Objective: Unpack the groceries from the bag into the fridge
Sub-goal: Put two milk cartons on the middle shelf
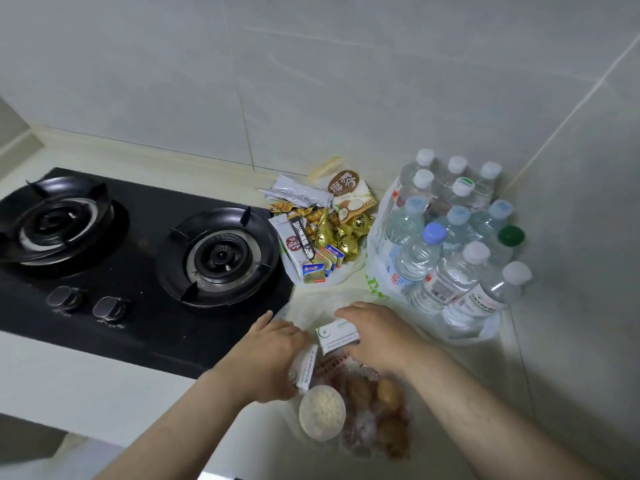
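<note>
Right hand (377,336): holds white box (337,336), long axis left to right, above plastic bag (322,303).
Left hand (273,355): holds second box (305,370) just left, long axis near to far.
Labels: box print blurred, unreadable.

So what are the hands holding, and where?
The left hand grips a tilted white box along its side; the right hand grips a second white box by its right end.
</note>
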Demonstrator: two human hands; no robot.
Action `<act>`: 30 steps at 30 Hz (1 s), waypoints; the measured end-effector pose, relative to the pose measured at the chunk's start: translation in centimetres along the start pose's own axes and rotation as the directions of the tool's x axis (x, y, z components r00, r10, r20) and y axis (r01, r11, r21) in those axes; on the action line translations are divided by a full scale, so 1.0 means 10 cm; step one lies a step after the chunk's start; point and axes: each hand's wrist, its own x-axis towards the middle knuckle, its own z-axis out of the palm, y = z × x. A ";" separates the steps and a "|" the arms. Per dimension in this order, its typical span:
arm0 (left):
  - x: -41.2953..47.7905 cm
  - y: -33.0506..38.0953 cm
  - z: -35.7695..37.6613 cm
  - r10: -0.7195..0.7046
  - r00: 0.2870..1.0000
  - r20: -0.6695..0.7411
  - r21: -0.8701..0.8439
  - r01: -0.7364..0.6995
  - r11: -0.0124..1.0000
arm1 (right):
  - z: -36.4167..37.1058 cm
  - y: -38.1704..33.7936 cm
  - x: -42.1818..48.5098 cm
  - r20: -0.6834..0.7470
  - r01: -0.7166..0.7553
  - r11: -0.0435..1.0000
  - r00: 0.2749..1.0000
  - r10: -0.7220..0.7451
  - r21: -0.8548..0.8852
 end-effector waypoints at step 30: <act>-0.35 -0.17 -0.90 -0.165 0.953 -0.253 -0.966 -0.238 0.101 | -0.75 -0.24 -0.17 -0.231 0.030 0.618 0.941 0.248 0.785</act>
